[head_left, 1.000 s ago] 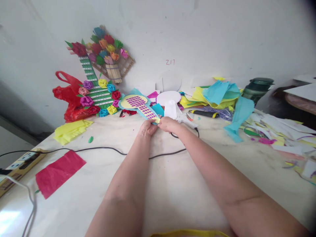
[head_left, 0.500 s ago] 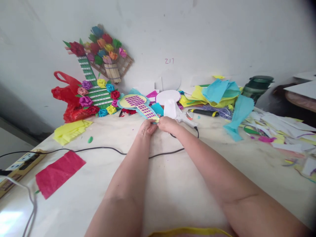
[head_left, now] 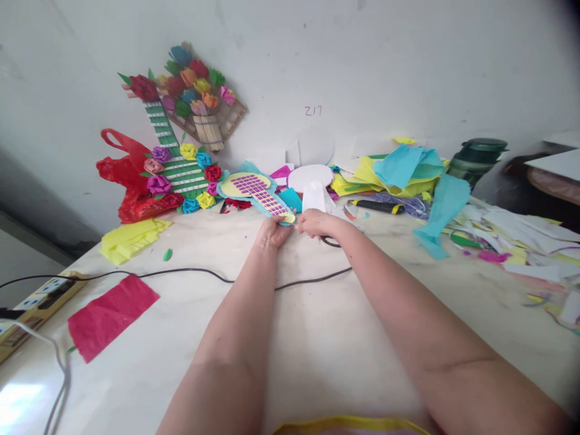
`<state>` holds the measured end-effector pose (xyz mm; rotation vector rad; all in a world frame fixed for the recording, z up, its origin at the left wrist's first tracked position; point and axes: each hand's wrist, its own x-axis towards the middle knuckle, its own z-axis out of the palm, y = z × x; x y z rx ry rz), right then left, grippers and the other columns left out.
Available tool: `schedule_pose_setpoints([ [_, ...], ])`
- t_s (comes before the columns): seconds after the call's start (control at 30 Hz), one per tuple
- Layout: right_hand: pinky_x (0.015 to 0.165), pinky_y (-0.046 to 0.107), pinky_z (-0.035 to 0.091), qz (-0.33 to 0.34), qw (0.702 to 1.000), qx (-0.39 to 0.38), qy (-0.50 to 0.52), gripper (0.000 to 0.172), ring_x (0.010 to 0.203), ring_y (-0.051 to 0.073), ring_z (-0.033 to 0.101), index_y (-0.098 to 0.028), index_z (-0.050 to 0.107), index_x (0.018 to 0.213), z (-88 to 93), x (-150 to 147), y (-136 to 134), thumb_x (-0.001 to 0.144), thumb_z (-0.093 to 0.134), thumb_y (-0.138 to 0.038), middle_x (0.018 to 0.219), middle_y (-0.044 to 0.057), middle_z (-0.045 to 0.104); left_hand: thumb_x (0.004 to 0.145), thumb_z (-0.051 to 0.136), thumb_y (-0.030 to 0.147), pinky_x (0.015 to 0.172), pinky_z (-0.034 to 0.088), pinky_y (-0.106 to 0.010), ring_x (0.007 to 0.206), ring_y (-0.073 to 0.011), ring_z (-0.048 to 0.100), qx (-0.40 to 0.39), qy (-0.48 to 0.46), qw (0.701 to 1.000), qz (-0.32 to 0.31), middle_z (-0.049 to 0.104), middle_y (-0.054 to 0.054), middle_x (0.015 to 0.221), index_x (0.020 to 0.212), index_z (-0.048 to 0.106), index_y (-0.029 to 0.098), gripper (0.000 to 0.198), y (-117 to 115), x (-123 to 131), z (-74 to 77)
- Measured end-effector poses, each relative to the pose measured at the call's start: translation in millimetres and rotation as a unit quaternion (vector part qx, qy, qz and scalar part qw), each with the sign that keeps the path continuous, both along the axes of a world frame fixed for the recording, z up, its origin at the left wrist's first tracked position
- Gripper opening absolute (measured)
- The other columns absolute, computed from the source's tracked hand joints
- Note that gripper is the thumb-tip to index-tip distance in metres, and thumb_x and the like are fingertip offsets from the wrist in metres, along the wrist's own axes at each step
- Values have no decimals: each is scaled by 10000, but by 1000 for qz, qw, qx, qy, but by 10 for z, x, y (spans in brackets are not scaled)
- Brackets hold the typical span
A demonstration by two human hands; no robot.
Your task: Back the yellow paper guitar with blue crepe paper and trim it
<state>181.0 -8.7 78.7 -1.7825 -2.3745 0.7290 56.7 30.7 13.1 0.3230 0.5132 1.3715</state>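
My left hand (head_left: 274, 232) grips the narrow end of a paper cutout (head_left: 254, 192) with a rounded head and a long handle. The cutout is yellow with purple strips in a grid and has a light blue border. Just right of that end is my right hand (head_left: 315, 223), its fingers curled and pinched together. Whatever lies between those fingertips is too small to make out. A white glue gun is mostly hidden behind this hand, with its black cord (head_left: 312, 281) running left under my forearms.
Paper roses adorn a green-striped stand (head_left: 181, 175) beside a red plastic bag (head_left: 127, 181). Red crepe paper (head_left: 113, 317) and yellow crepe paper (head_left: 131, 240) lie left, near a power strip (head_left: 38, 308). Pliers (head_left: 378, 206), paper scraps (head_left: 512, 232) and a dark green jar (head_left: 478, 160) are right.
My right hand has come off the narrow end of the cutout and shifted slightly right, covering more of the glue gun. My left hand keeps its hold. The view shifts slightly.
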Motion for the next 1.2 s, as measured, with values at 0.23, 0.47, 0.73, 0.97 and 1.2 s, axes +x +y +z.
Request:
schedule_pose_setpoints([
  [0.23,444,182,412,23,1000,-10,13,210,505,99,540,-88,622,899,31,-29,-50,808,481,-215,739,90,639,637,348,-57,824,513,-344,914,-205,629,0,12,1000,-4,634,-130,961,1071,525,84,489,13,-10,-4],
  [0.47,450,192,400,22,1000,20,-1,241,484,102,532,-89,633,898,12,-41,-54,808,465,-237,710,77,642,651,350,-56,849,500,-374,916,-210,628,7,15,1000,-5,637,-119,950,1074,519,99,481,-6,6,12],
  [0.73,441,218,392,25,999,28,6,264,441,115,514,-93,639,863,-89,-32,51,781,457,-267,671,72,635,645,342,-67,841,504,-357,902,-204,633,22,16,1000,-6,629,-128,977,1093,509,86,502,-7,8,11],
  [0.97,450,227,393,18,999,35,-17,299,447,125,536,-114,642,853,-149,-66,109,809,435,-325,716,81,655,602,321,-104,833,512,-358,905,-206,635,22,2,1000,-12,630,-127,994,1111,504,91,575,-14,13,7],
  [1.2,590,256,448,-4,995,65,-70,353,677,197,637,-133,610,1048,-167,-137,125,829,433,-345,871,119,676,573,315,-122,853,503,-362,908,-203,636,14,6,1000,-18,630,-128,989,1124,499,82,616,-14,9,-5],
])
